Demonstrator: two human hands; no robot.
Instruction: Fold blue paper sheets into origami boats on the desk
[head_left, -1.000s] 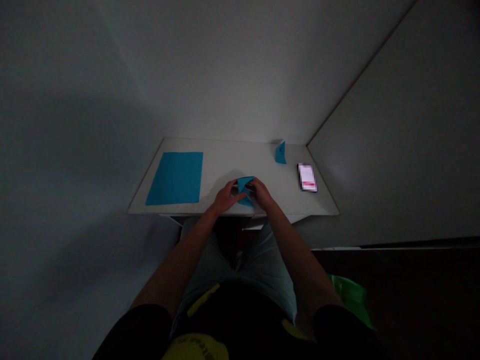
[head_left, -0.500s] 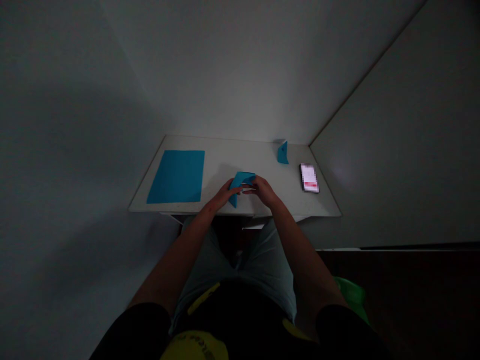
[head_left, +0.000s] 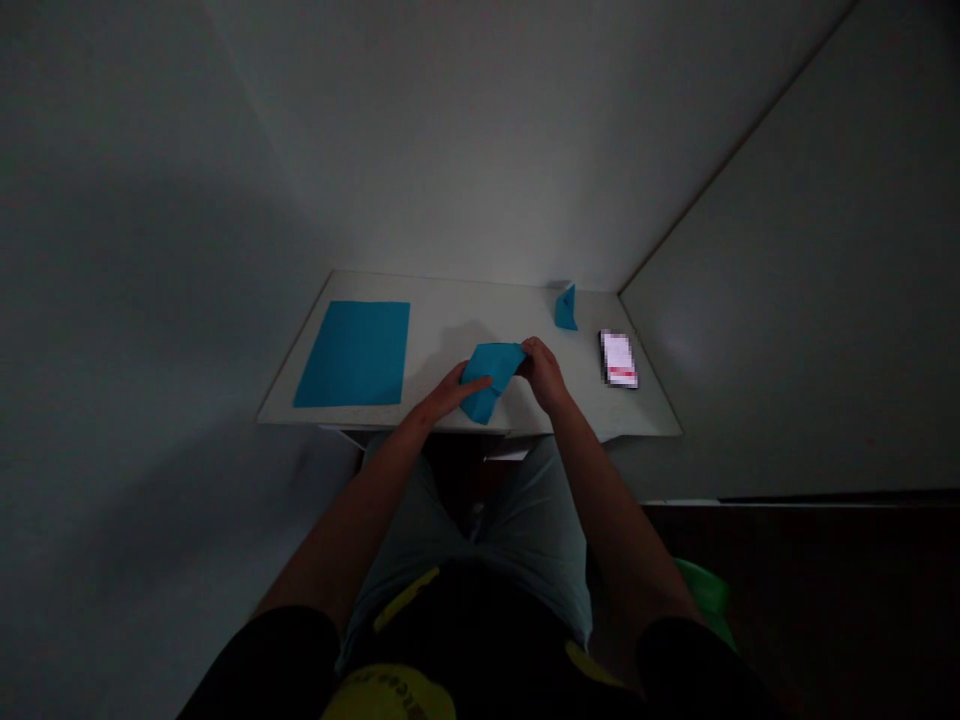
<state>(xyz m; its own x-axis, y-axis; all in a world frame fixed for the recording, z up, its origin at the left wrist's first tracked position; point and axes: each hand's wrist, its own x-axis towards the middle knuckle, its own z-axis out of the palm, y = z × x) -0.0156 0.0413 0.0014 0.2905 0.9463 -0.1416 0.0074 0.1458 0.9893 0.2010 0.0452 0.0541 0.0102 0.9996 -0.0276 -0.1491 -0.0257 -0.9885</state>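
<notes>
A partly folded sheet of blue paper [head_left: 496, 364] is held just above the front middle of the white table. My left hand [head_left: 448, 392] grips its left side, thumb laid across the top face and the other fingers behind it. At its upper right corner, my right hand [head_left: 541, 372] pinches the paper between thumb and fingers. The paper's lower end hangs toward the table's front edge, and its underside is hidden.
On the left of the white table [head_left: 442, 300] lies a flat blue sheet [head_left: 356, 353]. A small folded blue paper piece [head_left: 566, 308] stands near the back right. A phone [head_left: 619, 358] with a lit, blurred screen lies at the right. Walls border the table; something green [head_left: 703, 588] is low at right.
The blue paper has been spread wider and shows more of its face. My right hand has moved right and slightly back, now gripping the upper right corner. The left hand has barely shifted.
</notes>
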